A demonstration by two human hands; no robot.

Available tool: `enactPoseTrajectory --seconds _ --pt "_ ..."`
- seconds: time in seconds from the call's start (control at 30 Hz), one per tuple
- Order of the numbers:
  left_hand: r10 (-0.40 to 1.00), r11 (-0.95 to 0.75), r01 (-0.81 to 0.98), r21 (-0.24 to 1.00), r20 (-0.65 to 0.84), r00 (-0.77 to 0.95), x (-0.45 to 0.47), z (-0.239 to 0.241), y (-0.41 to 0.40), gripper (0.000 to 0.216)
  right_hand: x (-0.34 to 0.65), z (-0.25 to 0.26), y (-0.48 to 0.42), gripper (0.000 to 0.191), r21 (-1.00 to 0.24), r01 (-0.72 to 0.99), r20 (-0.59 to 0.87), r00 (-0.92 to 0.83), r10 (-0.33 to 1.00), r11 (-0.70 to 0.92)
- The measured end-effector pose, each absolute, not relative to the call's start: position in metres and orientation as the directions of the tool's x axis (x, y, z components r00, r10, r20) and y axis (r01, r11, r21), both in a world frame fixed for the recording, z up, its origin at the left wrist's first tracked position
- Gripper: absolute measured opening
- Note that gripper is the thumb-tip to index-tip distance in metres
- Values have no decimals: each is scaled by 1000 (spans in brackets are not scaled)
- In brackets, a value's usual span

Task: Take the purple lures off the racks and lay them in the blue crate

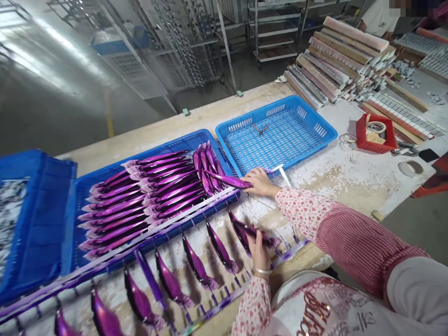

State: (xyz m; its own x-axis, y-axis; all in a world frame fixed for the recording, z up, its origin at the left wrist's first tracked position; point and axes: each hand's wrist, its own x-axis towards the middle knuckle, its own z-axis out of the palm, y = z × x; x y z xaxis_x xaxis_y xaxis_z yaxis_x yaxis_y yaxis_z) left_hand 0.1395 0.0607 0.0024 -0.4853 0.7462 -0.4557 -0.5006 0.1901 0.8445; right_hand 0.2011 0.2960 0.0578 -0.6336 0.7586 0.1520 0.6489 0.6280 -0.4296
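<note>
My right hand (pixel 259 182) is closed on the end of a glossy purple fish-shaped lure (pixel 229 180), held over the near right corner of a filled blue tray (pixel 206 136). Below it, my left hand (pixel 259 252) grips another purple-and-black lure (pixel 262 234), at the right part of a purple-stained rack (pixel 224 298). Right beside those fingers hangs one more lure (pixel 239 228); several others line the rack toward the lower left. Inside the filled tray, purple lures (pixel 171 179) lie in rows, with a few set crosswise at its right end.
A second blue tray (pixel 280 161) holds orange-handled pliers (pixel 261 130). A red box (pixel 376 140) with tape rolls stands at the right, before stacked wooden strips (pixel 336 60). A blue crate (pixel 38 210) is at far left. Metal shelving (pixel 276 28) and another person (pixel 380 18) are behind.
</note>
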Motion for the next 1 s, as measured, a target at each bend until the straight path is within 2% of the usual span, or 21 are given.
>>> enactPoseTrajectory --seconds 0.07,0.2,0.27,0.33,0.4,0.47,0.53,0.6,0.7,0.8,0.9,1.0 --pt "693 172 -551 816 -498 -521 142 1 28 55 202 58 297 50 -467 630 155 -632 759 620" --pt "552 285 -731 620 -729 -404 138 -1 -29 41 201 56 297 50 -534 616 161 -598 785 579" --pt "525 303 -676 671 -710 -469 125 14 -38 41 200 54 298 51 -550 614 164 -585 794 566" --pt "586 251 -476 843 -524 -618 100 46 -28 50 200 53 299 52 -567 602 179 -575 798 562" --pt "669 165 -255 953 -299 -680 65 88 -2 59 201 53 301 52 -592 582 204 -561 802 557" --pt "740 10 -152 988 -109 -664 24 132 38 51 201 53 303 51 -618 568 223 -537 814 544" --pt "761 -75 -95 993 -5 -649 -15 165 88 46 201 53 303 50 -635 567 227 -512 828 525" --pt "812 -158 -46 986 103 -574 -47 181 142 50 201 52 303 50 -642 571 228 -495 839 512" --pt "866 -127 -71 989 76 -494 -78 176 219 51 200 51 301 48 -644 568 243 -483 841 512" --pt "873 57 -79 995 -88 -480 -89 148 281 46 198 51 298 47 -651 573 255 -454 854 498" --pt "888 220 -47 974 -220 -403 -88 116 320 43 196 49 295 45 -652 581 269 -423 865 487" --pt "917 248 -17 969 -240 -317 -80 87 339 45 196 49 292 44 -647 577 280 -429 859 499"
